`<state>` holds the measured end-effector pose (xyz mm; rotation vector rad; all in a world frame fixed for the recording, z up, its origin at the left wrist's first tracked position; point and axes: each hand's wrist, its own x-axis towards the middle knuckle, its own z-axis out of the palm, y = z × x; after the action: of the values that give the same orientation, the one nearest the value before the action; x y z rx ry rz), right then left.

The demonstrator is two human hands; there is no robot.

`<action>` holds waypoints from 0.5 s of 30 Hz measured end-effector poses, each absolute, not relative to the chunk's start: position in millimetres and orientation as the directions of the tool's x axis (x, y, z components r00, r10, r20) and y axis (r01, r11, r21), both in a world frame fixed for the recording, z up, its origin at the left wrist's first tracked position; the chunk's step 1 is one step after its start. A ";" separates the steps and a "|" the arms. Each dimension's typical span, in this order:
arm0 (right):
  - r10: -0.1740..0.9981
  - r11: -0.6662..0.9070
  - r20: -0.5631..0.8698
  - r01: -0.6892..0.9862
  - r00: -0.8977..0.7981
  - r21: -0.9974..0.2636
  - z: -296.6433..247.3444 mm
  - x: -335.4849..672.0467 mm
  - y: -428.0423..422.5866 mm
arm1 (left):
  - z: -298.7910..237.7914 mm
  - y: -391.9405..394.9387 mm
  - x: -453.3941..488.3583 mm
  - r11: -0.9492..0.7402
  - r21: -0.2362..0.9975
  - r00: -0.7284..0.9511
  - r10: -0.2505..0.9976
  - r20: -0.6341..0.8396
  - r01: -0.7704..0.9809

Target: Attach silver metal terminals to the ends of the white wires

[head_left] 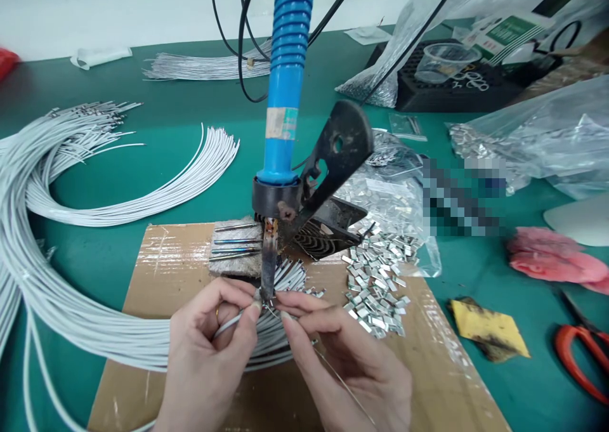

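Note:
A blue-handled soldering iron (283,146) is mounted in a black bracket (335,150), its darkened tip (268,264) pointing down between my hands. My left hand (209,349) is closed, thumb and forefinger pinching the end of a white cable (228,325) right beside the tip. My right hand (352,356) pinches a thin solder wire (346,387), which trails down across the palm. Its fingertips are close to the tip and the cable end. Fingers and tip partly hide the joint there. Behind and under both hands runs a bundle of white cables (118,321).
Cardboard (162,261) lies under the work. Small metal pieces (375,286) are heaped right of the iron, by a plastic bag (394,197). Farther right are a blackened yellow sponge (490,327) and red-handled scissors (571,356). More white cables (143,210) curve at left.

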<state>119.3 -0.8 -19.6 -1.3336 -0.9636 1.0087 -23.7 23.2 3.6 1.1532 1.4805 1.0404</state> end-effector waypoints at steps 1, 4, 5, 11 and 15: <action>0.955 -0.016 -0.022 -0.024 0.295 -1.000 -19.5 119.3 -0.8 | 3.1 23.2 -23.7 0.191 0.969 -0.096 0.979 -0.178 0.159; 0.955 -0.017 -0.020 -0.014 0.295 -1.000 -19.1 119.2 -0.7 | 1.1 23.1 -23.7 0.203 0.969 -0.093 0.977 -0.192 0.137; 0.956 -0.015 -0.017 -0.007 0.294 -1.000 -19.0 119.0 -0.8 | 0.5 23.1 -23.5 0.206 0.969 -0.093 0.977 -0.194 0.134; 0.956 0.016 0.018 0.010 0.293 -1.000 -21.9 118.4 -2.3 | -2.1 22.6 -22.6 0.200 0.973 -0.081 0.978 -0.191 0.119; 0.961 0.045 0.056 0.047 0.270 -0.998 -24.7 120.8 -2.6 | -3.7 20.1 -23.5 0.166 0.975 -0.084 0.984 -0.155 0.146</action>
<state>120.8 -2.6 -24.7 -1.3180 -1.0567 0.9492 -23.5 20.1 -3.7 1.1618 1.4471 1.0637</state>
